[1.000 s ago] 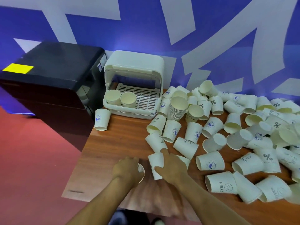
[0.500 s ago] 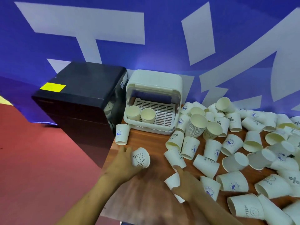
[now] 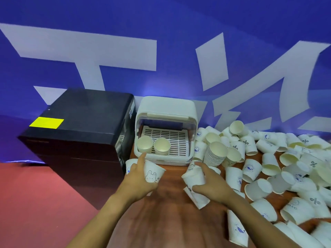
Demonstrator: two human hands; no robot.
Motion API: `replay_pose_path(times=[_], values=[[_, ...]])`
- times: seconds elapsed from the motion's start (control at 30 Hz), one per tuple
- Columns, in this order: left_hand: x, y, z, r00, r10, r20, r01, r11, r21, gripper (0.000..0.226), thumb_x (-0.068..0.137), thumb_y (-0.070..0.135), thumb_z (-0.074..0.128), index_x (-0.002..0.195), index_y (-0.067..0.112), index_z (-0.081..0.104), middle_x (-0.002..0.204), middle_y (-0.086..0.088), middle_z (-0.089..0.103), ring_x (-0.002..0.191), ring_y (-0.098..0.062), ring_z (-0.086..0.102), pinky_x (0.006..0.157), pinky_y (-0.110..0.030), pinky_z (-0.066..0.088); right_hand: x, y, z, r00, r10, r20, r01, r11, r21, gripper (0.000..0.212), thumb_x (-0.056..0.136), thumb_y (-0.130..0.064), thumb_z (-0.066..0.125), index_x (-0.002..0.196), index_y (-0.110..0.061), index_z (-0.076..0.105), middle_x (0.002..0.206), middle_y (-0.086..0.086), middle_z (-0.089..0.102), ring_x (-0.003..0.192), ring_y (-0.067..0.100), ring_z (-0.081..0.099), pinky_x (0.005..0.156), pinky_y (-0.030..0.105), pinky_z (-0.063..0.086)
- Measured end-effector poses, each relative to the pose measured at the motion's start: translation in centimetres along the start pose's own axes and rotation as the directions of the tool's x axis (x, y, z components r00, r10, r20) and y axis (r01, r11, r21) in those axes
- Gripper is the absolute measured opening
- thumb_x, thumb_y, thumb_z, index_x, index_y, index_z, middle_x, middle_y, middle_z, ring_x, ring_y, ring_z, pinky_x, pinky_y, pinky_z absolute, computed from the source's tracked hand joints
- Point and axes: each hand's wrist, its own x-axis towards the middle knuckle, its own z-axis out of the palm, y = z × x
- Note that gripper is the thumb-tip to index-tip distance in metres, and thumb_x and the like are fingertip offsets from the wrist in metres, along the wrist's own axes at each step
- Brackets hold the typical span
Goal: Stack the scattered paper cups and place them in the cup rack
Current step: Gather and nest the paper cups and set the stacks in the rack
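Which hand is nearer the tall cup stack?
Right. The right hand, holding a cup, sits just in front of the stack; the left hand, holding the bunny cup, is further left, before the rack.

Your left hand (image 3: 138, 178) and right hand (image 3: 213, 185) are bare: no gloves, rings, watch or wristbands visible. Both forearms are uncovered up to the bottom edge of the view, no sleeves in sight. Nails are short, no markings or tape anywhere.
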Motion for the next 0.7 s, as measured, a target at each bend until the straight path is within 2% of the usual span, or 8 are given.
replay_pose_path(times=[0.03,0.1,0.2,0.3,0.33,0.47,0.6,0.7], values=[[0.3,0.1,-0.3,1.000,0.018,0.005,-0.018,1.000,0.015,0.104,0.067,0.033,0.072,0.147,0.035,0.006,0.122,0.002,0.035,0.109,-0.022,0.048,0.081,-0.027,0.045,0.3,-0.6,0.0,0.999,-0.020,-0.038,0.020,1.000,0.006,0.083,0.066,-0.034,0.068,0.140,-0.026,0.031,0.125,-0.002,0.050,0.115,0.015,0.049,0.087,0.022,0.040],[1.2,0.2,-1.1,0.998,0.055,0.008,-0.056,0.997,0.049,0.097,0.067,0.030,0.074,0.144,0.034,0.015,0.117,0.002,0.035,0.101,-0.019,0.049,0.078,-0.026,0.043,0.8,-1.8,0.1,0.994,-0.050,-0.097,0.050,0.999,-0.004,0.088,0.065,-0.035,0.068,0.143,-0.027,0.029,0.134,-0.006,0.043,0.127,0.015,0.042,0.096,0.023,0.035],[2.6,0.0,-2.6,0.995,0.102,-0.008,-0.102,0.994,0.027,0.083,0.060,0.028,0.079,0.129,0.028,0.032,0.112,0.002,0.039,0.095,-0.017,0.050,0.073,-0.028,0.044,1.8,-3.5,0.4,0.988,-0.037,-0.150,0.036,0.999,-0.009,0.090,0.072,-0.021,0.072,0.147,-0.024,0.023,0.135,-0.003,0.037,0.129,0.016,0.037,0.094,0.020,0.029],[4.1,-0.7,-3.7,0.990,0.137,-0.022,-0.137,0.990,-0.040,0.077,0.053,0.030,0.083,0.113,0.028,0.036,0.113,0.006,0.047,0.097,-0.014,0.054,0.071,-0.027,0.048,3.1,-4.7,1.1,0.984,-0.037,-0.177,0.040,0.999,0.011,0.092,0.062,-0.030,0.070,0.144,-0.024,0.028,0.135,-0.001,0.042,0.124,0.015,0.040,0.093,0.022,0.032],[4.6,-0.8,-4.1,0.991,0.135,-0.025,-0.136,0.989,-0.058,0.080,0.051,0.032,0.085,0.113,0.029,0.034,0.113,0.007,0.048,0.098,-0.014,0.055,0.070,-0.026,0.049,3.6,-5.0,1.3,0.982,-0.040,-0.184,0.044,0.999,0.016,0.090,0.061,-0.030,0.070,0.142,-0.024,0.031,0.131,-0.003,0.044,0.121,0.014,0.041,0.090,0.023,0.034],[6.1,-1.1,-5.0,0.989,0.133,-0.060,-0.138,0.986,-0.092,0.090,0.057,0.034,0.087,0.126,0.026,0.030,0.124,0.006,0.044,0.107,-0.015,0.051,0.086,-0.032,0.049,5.5,-6.2,1.7,0.970,-0.064,-0.233,0.076,0.996,0.042,0.074,0.065,-0.018,0.075,0.130,-0.025,0.040,0.119,-0.006,0.047,0.115,0.014,0.045,0.090,0.030,0.039],[7.3,-0.7,-5.2,0.978,0.174,-0.115,-0.186,0.977,-0.104,0.084,0.075,0.034,0.076,0.139,0.027,0.023,0.133,0.003,0.035,0.119,-0.018,0.046,0.099,-0.035,0.043,7.7,-7.4,2.1,0.959,-0.095,-0.268,0.128,0.986,0.107,0.069,0.069,-0.014,0.075,0.123,-0.033,0.035,0.119,-0.009,0.044,0.112,0.011,0.044,0.085,0.021,0.035],[8.4,-0.3,-5.1,0.975,0.161,-0.152,-0.179,0.978,-0.110,0.080,0.082,0.031,0.068,0.145,0.025,0.019,0.136,-0.001,0.034,0.127,-0.019,0.038,0.104,-0.034,0.035,9.2,-7.9,2.3,0.955,-0.110,-0.276,0.156,0.976,0.150,0.070,0.062,-0.024,0.071,0.120,-0.036,0.033,0.119,-0.010,0.047,0.110,0.010,0.048,0.082,0.019,0.039]])
